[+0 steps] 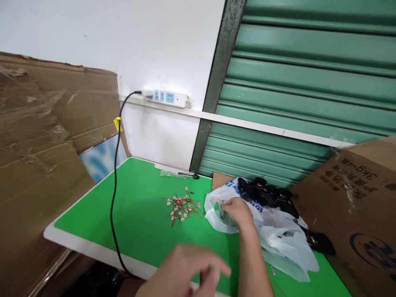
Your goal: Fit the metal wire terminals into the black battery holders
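My right hand (236,209) reaches over the white plastic bag (287,243) at the right of the green table, its thumb and fingertips closed on a small dark metallic piece (223,215). Near the front edge, my left hand (198,268) is blurred, with finger and thumb apart at their tips and nothing visible between them. A pile of small white pieces with thin red wires (181,207) lies at the middle of the table. Black items (266,194) rest on the bag at the back right.
A black cable (115,181) runs from the power strip (167,97) down across the green table (93,214). Cardboard stands at the left (40,165), and a carton (355,206) leans at the right. A black-ended tool (195,176) lies at the back edge.
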Demonstrator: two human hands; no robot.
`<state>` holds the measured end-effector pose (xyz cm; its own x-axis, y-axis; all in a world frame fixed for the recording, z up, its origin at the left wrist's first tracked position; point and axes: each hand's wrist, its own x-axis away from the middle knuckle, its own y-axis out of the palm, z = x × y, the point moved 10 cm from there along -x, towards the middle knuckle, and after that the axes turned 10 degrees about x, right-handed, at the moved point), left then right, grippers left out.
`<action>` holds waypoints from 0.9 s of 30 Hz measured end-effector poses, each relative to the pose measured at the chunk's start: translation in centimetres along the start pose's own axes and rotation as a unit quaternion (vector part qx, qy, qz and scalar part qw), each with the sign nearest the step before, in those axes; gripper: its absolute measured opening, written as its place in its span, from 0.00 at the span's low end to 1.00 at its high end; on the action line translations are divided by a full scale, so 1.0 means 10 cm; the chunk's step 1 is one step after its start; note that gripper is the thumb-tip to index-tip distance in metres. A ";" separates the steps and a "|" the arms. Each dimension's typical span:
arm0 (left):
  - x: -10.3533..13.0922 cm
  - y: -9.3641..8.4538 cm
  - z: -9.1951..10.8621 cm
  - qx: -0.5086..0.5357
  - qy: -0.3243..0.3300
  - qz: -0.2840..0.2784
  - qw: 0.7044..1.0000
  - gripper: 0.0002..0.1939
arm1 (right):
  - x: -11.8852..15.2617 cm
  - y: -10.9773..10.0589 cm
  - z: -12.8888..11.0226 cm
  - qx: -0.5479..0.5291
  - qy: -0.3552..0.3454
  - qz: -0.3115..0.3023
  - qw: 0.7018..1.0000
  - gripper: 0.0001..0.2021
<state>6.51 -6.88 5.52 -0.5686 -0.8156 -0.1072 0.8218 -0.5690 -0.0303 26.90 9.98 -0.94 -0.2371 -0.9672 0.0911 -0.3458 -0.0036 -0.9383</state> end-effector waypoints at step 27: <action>-1.06 -1.67 -0.73 -0.366 0.096 0.160 0.912 0.12 | 0.30 0.24 -1.05 -0.281 -0.215 0.011 0.935 0.16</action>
<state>-0.90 12.05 -0.05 -0.3367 -0.8537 -0.3973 0.7885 -0.0250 -0.6145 15.83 9.78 0.58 0.0966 -0.9785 -0.1821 -0.7965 0.0337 -0.6037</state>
